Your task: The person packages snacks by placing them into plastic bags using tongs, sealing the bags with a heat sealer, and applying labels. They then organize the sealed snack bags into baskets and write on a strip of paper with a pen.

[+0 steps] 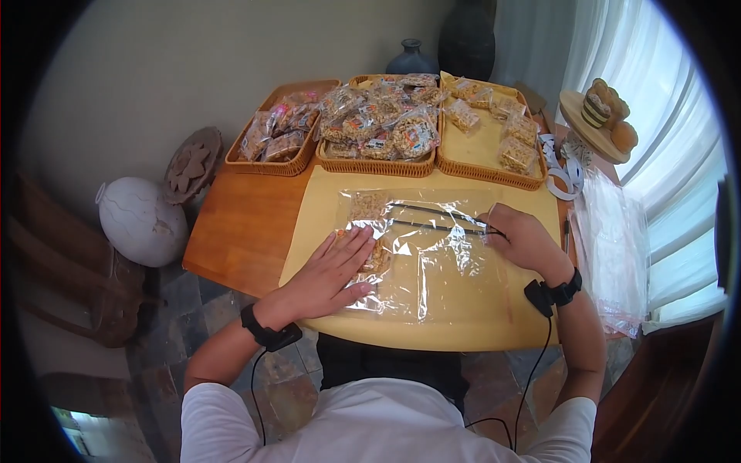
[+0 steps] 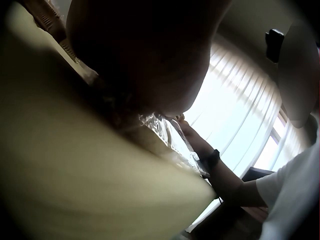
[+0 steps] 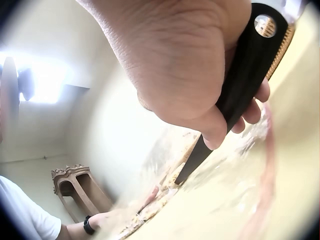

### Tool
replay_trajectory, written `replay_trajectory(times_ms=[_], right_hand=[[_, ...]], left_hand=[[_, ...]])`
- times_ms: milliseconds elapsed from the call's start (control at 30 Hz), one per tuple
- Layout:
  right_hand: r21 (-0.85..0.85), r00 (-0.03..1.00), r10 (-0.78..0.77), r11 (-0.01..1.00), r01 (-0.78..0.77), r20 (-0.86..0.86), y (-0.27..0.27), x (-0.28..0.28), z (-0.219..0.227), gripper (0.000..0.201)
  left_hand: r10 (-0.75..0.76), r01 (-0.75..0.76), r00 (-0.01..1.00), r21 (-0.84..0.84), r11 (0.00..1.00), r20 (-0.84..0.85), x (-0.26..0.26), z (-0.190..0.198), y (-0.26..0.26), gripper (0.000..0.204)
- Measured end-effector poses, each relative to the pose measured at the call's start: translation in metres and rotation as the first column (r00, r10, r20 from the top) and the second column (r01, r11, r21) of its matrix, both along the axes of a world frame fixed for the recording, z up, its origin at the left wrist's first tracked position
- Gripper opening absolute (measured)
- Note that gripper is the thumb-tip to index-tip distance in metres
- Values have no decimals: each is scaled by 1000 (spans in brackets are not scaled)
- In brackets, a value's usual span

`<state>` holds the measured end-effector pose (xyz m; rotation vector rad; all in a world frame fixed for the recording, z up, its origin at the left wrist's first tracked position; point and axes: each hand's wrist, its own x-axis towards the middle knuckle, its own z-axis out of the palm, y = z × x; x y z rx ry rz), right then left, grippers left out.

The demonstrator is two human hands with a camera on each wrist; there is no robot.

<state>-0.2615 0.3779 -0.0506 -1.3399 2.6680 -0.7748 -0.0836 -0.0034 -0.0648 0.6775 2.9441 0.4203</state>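
A large clear plastic bag lies flat on the yellow sheet, with snack packets at its left end. One packet is near the bag's far edge; another packet shows partly from beneath my left hand, which presses on it through the film with fingers straight. My right hand grips long black tongs at the bag's right side. Their two arms reach left inside the bag, tips near the far packet. In the left wrist view, my left hand is a dark shape over the shiny film.
Behind the bag stand three wicker baskets of wrapped snacks: the left basket, the heaped middle basket and the right basket. A stack of clear bags lies to the right, near white tape rolls. The table's front edge is close to my body.
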Motion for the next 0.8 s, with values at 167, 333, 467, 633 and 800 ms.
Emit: replay_trajectory(times_ms=[167,333,467,633,800], right_hand=[[-48,996,6,999,-10,-85,-11,-3,-16,36],[-37,995,-24,999,20,-99,-14,0,-18,37],[46,996,-42,998,46,-81,-21,6,-19,40],[93,996,-57,994,63,-67,-15,6,-21,40],[5,994,-28,1000,29,-105,-8,9,-28,42]], left_hand=[[9,-9,1000,-2,1000,20,0,3,3,79],[20,-19,999,-44,999,34,3,6,6,80],[28,-26,998,-45,999,49,2,6,7,80],[30,-28,999,-59,998,41,-1,11,6,80],[-209,234,913,28,972,-351,14,94,35,76]])
